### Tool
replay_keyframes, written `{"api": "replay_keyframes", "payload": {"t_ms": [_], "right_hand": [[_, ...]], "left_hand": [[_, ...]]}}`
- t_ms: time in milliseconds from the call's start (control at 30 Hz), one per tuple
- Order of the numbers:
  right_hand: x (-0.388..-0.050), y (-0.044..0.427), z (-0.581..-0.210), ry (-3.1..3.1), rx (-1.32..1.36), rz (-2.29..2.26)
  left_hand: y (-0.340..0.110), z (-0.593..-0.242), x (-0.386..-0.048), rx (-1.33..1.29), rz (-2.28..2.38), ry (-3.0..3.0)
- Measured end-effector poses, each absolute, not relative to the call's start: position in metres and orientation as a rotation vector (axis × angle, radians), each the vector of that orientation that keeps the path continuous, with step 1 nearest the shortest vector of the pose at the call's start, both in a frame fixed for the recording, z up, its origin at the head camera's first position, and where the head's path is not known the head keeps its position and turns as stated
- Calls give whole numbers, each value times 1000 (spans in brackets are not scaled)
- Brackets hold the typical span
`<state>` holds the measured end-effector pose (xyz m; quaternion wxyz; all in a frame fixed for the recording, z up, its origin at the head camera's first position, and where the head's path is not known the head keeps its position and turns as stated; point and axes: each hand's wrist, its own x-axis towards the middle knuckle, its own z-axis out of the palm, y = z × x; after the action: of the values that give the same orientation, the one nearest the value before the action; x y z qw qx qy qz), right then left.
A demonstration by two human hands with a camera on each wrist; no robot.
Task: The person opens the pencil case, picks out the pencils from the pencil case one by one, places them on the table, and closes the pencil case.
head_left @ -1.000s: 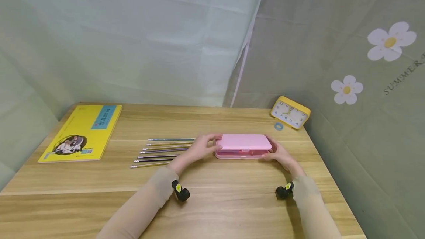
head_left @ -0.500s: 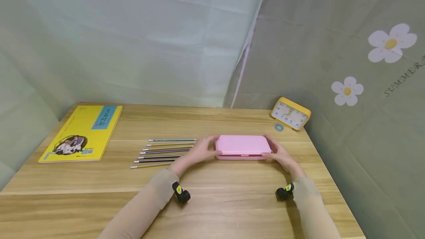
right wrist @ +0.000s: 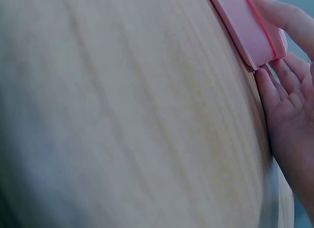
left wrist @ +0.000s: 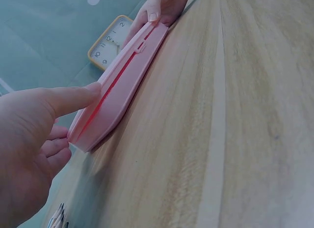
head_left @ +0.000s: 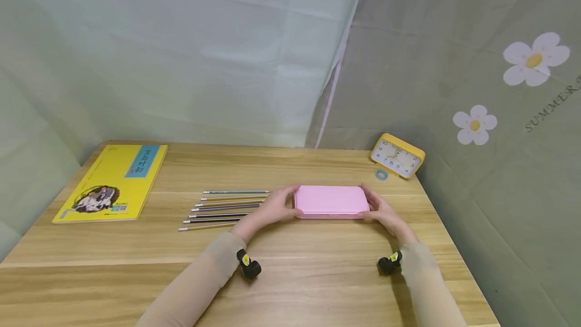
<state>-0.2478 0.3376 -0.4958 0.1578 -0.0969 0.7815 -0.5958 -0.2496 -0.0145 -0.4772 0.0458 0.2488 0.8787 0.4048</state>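
A pink pencil case [head_left: 333,200] lies on the table in the head view, its lid down almost flush. A thin red line runs between lid and base in the left wrist view [left wrist: 114,83]. My left hand [head_left: 274,207] grips the left end, thumb at the front edge of the lid and fingers at the end side. At the opposite end my right hand [head_left: 383,211] holds the case, its thumb [right wrist: 289,16] over the front of the lid and its fingers against the end. The inside of the case is hidden.
Several pencils [head_left: 222,209] lie in a row left of the case, partly behind my left hand. A yellow book [head_left: 113,180] lies far left. A yellow clock [head_left: 397,155] and a small blue ring [head_left: 381,174] sit at the back right, near the curtain [head_left: 436,90].
The pencil case lid has come down from partly raised to nearly flush with the base. Both hands have stayed at the case's ends, the left fingers slipping off the lid's top to its side.
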Motion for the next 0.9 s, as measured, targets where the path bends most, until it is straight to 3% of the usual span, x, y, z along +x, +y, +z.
{"api": "replay_keyframes", "payload": {"t_ms": [900], "right_hand": [[-247, 338, -491, 2247, -325, -1665]], "left_hand": [[-11, -471, -256, 726, 1217, 2705]]}}
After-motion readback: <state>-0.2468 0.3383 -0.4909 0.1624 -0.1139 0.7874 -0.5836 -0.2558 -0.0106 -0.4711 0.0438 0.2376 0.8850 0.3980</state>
